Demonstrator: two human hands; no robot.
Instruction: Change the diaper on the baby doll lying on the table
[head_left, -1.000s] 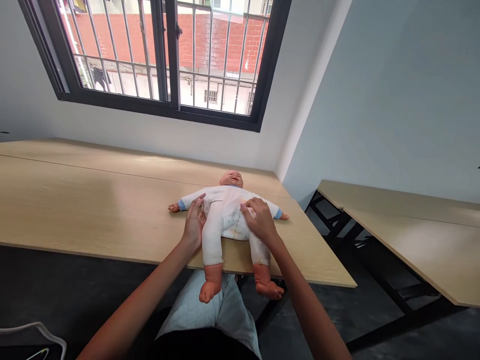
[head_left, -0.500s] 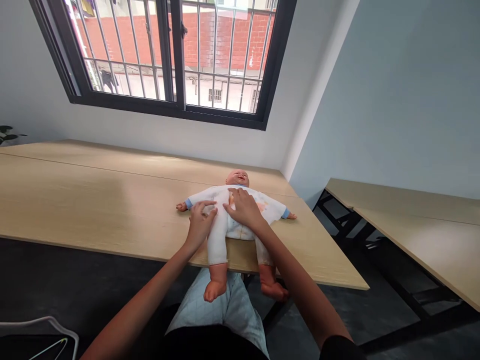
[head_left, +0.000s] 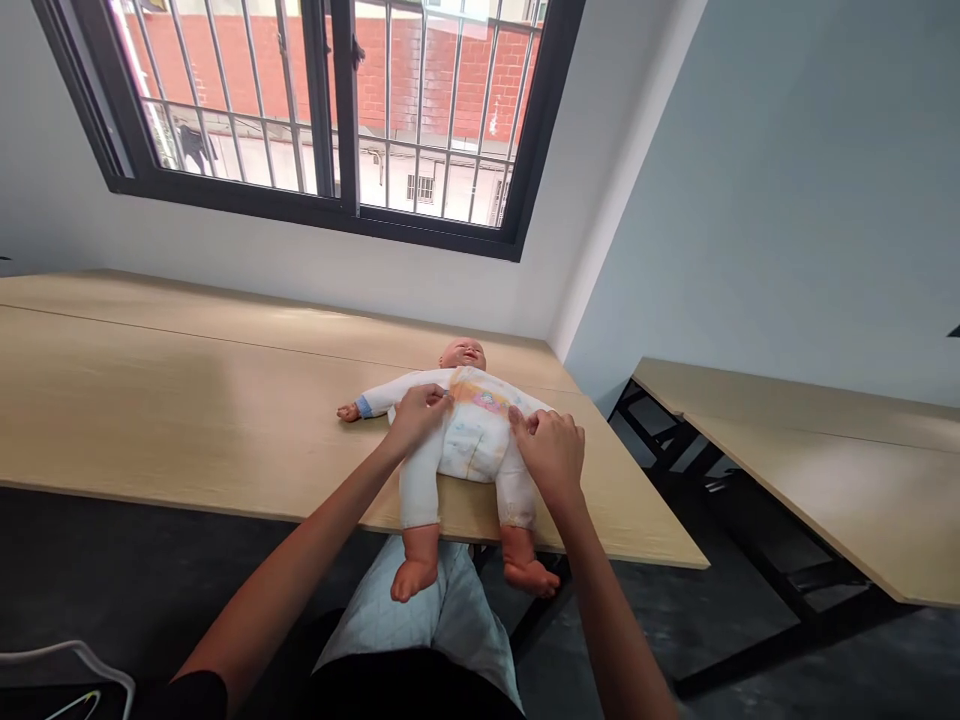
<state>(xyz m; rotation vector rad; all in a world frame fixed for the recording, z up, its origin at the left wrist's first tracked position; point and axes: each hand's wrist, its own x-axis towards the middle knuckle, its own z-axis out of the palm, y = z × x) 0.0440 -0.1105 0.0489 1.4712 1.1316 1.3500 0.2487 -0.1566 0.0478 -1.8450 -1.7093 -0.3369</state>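
Observation:
A baby doll (head_left: pixel 461 354) in a white romper lies on its back on the wooden table (head_left: pixel 187 400), legs hanging over the near edge. A printed diaper (head_left: pixel 471 430) shows across its belly. My left hand (head_left: pixel 416 412) pinches the clothing at the doll's left side, fingers closed on the fabric. My right hand (head_left: pixel 551 450) grips the fabric at the doll's other side, fingers curled. The doll's right arm is hidden behind my right hand.
A second wooden table (head_left: pixel 810 460) stands to the right across a dark gap of floor. A barred window (head_left: pixel 330 110) fills the wall behind. A white wire object (head_left: pixel 67 665) lies at the lower left. My light trousers (head_left: pixel 420 620) show below the doll's feet.
Both hands have moved from the middle of the doll's body out to its sides, drawing the romper apart; the printed diaper now shows where white cloth was.

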